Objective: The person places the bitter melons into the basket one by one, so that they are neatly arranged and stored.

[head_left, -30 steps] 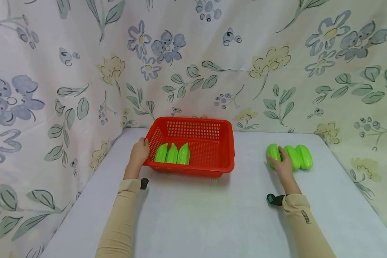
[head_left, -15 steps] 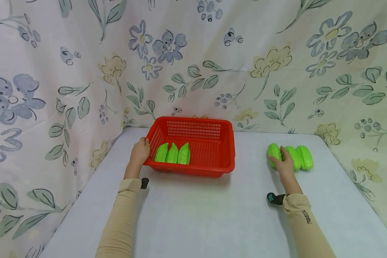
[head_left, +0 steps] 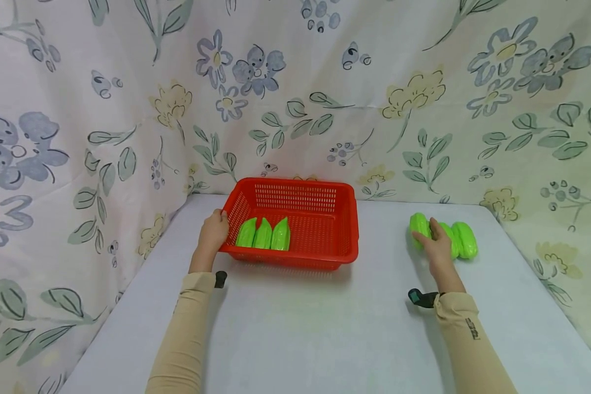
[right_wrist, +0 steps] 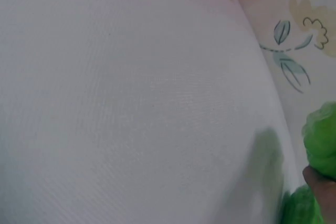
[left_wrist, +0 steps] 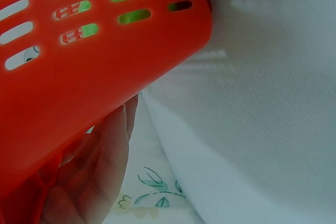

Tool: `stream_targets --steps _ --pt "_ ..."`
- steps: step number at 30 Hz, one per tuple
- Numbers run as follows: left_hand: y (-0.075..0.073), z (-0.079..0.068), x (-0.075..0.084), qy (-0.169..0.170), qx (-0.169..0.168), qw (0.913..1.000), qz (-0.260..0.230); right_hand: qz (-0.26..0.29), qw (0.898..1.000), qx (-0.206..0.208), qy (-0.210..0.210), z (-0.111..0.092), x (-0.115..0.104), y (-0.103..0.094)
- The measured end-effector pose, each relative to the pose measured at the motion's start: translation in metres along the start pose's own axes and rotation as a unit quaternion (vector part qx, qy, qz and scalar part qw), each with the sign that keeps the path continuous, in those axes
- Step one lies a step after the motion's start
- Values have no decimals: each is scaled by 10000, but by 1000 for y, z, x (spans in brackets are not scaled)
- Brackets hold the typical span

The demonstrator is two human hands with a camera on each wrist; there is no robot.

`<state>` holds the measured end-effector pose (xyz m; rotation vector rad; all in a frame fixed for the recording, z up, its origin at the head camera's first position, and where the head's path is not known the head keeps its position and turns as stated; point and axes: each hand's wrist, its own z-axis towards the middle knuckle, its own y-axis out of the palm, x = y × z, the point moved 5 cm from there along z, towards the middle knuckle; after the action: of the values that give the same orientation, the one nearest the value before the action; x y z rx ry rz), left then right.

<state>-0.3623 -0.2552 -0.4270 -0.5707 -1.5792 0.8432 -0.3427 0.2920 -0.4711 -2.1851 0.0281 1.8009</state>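
Observation:
My left hand grips the left rim of a red slotted plastic basket; in the left wrist view its fingers curl up under the basket's overhanging rim. Inside, at the left, lie 3 light-green vegetables with pointed tips, side by side. At the right, thumb and fingers of my right hand hold a bright green, oblong, bumpy vegetable, tilted up at its far end. Two similar green vegetables lie just right of it, one partly behind the hand. The right wrist view catches the held vegetable at its edge.
A white-covered table carries everything. Floral cloth hangs behind it and along both sides. Black wrist-camera mounts stick out beside the cuffs. White tabletop lies between the basket and the green vegetables.
My right hand has risen slightly, bringing the leftmost green vegetable up from beside the other two. The left hand and the basket stay where they were.

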Motion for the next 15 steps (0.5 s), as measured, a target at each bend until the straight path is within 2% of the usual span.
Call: stream_targets --steps 15 --pt "-1 -1 1 14 0 10000 -15 364 9993 1 122 -8 -33 0"
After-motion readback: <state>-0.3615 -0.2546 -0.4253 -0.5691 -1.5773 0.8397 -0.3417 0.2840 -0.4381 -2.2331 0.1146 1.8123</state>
